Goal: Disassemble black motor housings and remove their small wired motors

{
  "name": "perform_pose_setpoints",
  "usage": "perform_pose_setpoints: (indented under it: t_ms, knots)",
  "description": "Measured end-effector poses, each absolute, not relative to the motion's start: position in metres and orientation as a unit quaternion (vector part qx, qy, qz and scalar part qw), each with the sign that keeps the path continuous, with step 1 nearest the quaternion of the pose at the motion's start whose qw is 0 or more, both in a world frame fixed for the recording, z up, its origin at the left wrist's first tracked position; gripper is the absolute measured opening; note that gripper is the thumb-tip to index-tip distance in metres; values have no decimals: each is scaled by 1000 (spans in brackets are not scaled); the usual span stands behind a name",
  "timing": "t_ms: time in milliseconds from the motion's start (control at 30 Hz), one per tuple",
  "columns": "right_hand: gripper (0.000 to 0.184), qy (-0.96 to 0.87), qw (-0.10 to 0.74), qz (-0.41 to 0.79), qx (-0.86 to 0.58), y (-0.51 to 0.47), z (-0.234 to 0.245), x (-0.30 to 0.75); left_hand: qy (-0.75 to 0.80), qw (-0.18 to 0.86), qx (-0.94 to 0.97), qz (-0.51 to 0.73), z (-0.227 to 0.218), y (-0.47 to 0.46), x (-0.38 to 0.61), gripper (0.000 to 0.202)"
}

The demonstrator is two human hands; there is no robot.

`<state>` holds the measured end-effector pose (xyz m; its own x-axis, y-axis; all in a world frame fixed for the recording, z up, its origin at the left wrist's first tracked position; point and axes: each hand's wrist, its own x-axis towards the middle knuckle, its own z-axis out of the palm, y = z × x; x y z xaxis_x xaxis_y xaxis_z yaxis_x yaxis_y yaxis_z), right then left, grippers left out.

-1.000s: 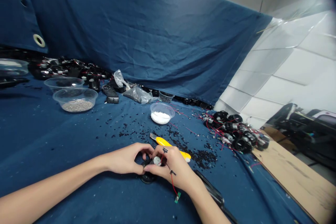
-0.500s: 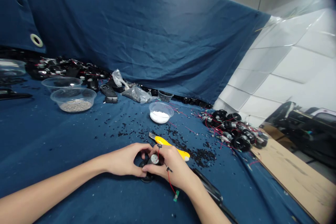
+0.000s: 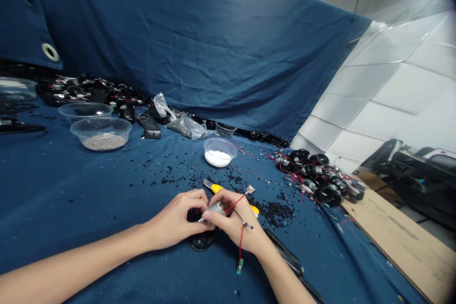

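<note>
- Small silver motor (image 3: 213, 210) right there between the two hands, just above a round black part (image 3: 202, 243) lying on the blue cloth (image 3: 107, 190)!
- Left hand (image 3: 174, 221) and right hand (image 3: 235, 218) are together, fingers closing on the motor from both sides, clamping it tight.
- Red wire (image 3: 241, 242) drops past the right hand, ending in a little green circuit board (image 3: 240, 266) near the wrist; a second red lead (image 3: 235, 204) crosses the back of that hand to a small metal tab (image 3: 250, 189).
- Right behind the hands, a yellow utility knife (image 3: 213, 188) (partly hidden, blade end poking out on the left).
- Black granules (image 3: 274, 213) scattered all around it.
- Further back: clear plastic bowl of white granules (image 3: 218, 157), clear bowl of grey granules (image 3: 103, 141), plastic bags (image 3: 185, 128).
- Off to the right, a heap of black motor assemblies with red wires (image 3: 317, 180), beside a cardboard sheet (image 3: 392, 237).
</note>
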<state>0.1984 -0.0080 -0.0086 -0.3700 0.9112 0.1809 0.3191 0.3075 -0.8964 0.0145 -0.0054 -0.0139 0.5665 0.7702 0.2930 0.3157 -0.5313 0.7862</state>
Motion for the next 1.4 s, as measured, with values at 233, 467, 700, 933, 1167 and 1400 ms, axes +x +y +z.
perform_pose_setpoints:
  t_ms: [233,467,700,933,1167,1400]
  knots:
    - [34,-660,363,511,-415,-8,-5,198,314,320,846,289,-7,-13,10,14]
    - [37,-649,345,550,-396,-7,-10,201,268,260,884,281,-16,-9,7,21]
    - [38,-630,415,529,-388,-2,-3,208,281,230,896,256,-6,-9,6,15]
    - [36,-651,408,500,-399,-2,-3,208,292,231,903,215,-8,-9,3,2]
    - [31,-665,402,473,-416,-3,-3,207,294,248,896,222,-10,-10,4,4]
    - [31,-669,393,472,-418,-2,-2,207,295,238,894,238,-12,-8,3,9]
